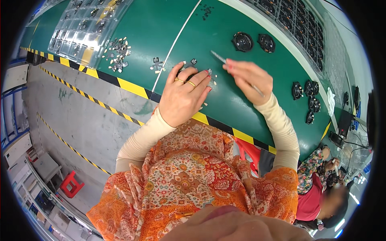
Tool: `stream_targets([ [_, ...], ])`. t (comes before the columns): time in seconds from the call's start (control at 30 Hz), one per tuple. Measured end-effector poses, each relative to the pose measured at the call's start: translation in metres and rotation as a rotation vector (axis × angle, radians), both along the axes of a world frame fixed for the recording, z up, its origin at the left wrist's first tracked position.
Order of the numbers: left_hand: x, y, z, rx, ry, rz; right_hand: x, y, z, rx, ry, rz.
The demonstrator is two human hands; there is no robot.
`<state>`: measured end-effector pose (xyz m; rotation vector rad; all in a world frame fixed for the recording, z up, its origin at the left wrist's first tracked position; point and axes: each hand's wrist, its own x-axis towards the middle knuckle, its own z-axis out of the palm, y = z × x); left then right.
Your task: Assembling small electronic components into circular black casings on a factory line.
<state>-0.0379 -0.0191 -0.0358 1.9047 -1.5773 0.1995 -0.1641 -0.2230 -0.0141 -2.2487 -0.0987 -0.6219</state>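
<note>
My left hand [183, 94] is palm down on the green bench, its fingers curled over a black part [194, 76] that they mostly cover. Two rings show on the fingers. To the right, my right hand [251, 80] is raised and closed around slim metal tweezers [218, 56], one end pointing to the upper left. Small black pieces [193, 61] lie just beyond my left fingertips. Another small cluster of black pieces [156, 63] lies left of that hand. Tiny light-coloured bits are scattered close to both.
A heap of small parts [118, 56] lies beside a clear compartment tray [86, 34] at left. Two round black housings [243, 41] sit beyond my right hand. More round parts [309, 88] are at right, near a white cloth [331, 101]. Another person [317, 193] sits at lower right.
</note>
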Motion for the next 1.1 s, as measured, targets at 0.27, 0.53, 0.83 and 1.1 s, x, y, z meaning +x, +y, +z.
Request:
stream_targets([
  [0.27, 0.000, 0.000, -0.003, -0.025, 0.006, 0.009, -0.027, 0.008, -0.001, -0.097, 0.011, 0.187],
  [0.53, 0.000, -0.001, 0.005, 0.026, -0.016, -0.007, -0.023, 0.010, 0.000, -0.154, 0.049, 0.227],
  [0.83, 0.005, -0.004, 0.006, 0.034, -0.044, -0.047, -0.024, 0.008, -0.004, -0.021, 0.041, 0.111],
  [1.1, 0.005, -0.003, 0.006, 0.013, -0.003, -0.039, -0.021, 0.009, 0.000, -0.036, 0.074, 0.158],
])
